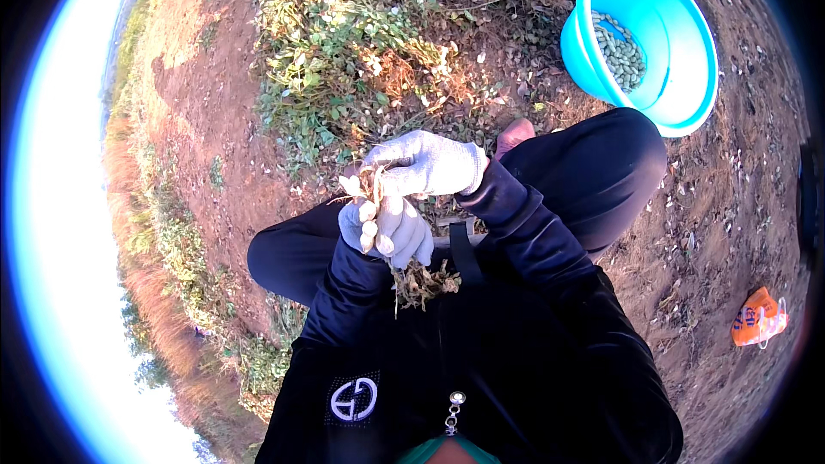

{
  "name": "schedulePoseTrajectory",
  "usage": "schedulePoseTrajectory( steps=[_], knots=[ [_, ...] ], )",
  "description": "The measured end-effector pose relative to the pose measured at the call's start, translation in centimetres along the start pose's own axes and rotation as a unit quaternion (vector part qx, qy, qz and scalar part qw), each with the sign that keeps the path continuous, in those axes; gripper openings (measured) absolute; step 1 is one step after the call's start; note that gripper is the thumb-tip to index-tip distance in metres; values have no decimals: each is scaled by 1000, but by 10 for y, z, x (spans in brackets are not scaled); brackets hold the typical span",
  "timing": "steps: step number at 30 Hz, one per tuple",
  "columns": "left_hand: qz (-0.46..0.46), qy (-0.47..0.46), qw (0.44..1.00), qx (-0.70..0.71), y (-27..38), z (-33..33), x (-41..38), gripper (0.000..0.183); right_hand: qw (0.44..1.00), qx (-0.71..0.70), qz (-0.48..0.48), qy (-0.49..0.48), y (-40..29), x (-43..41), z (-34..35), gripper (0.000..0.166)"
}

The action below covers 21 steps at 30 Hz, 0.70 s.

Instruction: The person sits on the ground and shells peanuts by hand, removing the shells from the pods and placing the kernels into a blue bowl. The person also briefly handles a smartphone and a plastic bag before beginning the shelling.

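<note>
My left hand [403, 232], in a pale knit glove, grips a peanut plant [422, 287] above my lap. Its dry, withered stems and leaves stick out below the fist toward my body. Pale peanut pods [368, 227] hang by the thumb side of that hand. Just above it, my right hand [428, 164], gloved alike, has its thumb and fingers closed at the root end of the same plant. Another whitish pod [350, 185] shows beside the right fingertips. The right fingers partly hide what lies between them.
A turquoise plastic basin [693, 71] beyond my right knee holds loose peanut pods [620, 55]. Heaped peanut plants [348, 45] lie on the soil ahead. An orange bag [759, 319] with writing rests at the right. My bent legs [586, 167] frame my hands.
</note>
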<state>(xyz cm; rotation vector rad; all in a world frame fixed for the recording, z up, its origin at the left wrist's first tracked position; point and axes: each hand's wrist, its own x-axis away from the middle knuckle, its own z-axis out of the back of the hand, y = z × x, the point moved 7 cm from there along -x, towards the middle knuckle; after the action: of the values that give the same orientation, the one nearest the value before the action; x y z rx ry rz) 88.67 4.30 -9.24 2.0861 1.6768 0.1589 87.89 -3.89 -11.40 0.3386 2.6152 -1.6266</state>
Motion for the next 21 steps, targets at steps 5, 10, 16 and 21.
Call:
schedulePoseTrajectory(
  steps=[5,10,16,21],
  knots=[
    [-89,254,957,-111,19,34,19,41,924,344,-44,160,-6,7,12,26],
    [-178,409,858,-254,81,25,39,27,964,103,-88,228,37,38,52,31],
    [-127,497,760,-399,106,40,50,21,957,-251,13,147,2,26,24,63],
    [-58,514,749,-415,93,33,35,15,976,-67,-106,177,18,14,19,26]
  ],
)
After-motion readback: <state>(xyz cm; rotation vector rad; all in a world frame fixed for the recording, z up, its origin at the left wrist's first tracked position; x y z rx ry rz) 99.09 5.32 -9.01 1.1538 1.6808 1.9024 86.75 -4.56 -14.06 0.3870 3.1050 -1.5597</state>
